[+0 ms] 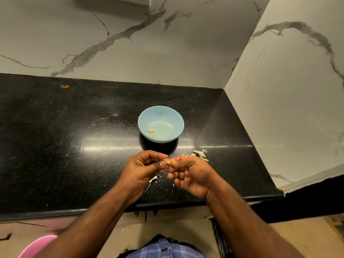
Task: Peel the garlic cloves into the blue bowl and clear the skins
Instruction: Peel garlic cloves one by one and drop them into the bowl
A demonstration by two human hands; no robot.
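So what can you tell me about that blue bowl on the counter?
The blue bowl is small, round and pale blue, smooth and glossy like glazed ceramic or plastic. It stands upright on the black speckled counter, just beyond the hands, neither of which touches it. Inside, near the front left of its floor, lie two peeled garlic cloves, yellowish and close together. The rest of its inside is bare.

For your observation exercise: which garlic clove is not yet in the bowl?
The clove pinched between both hands' fingertips; the other two cloves lie inside the blue bowl.
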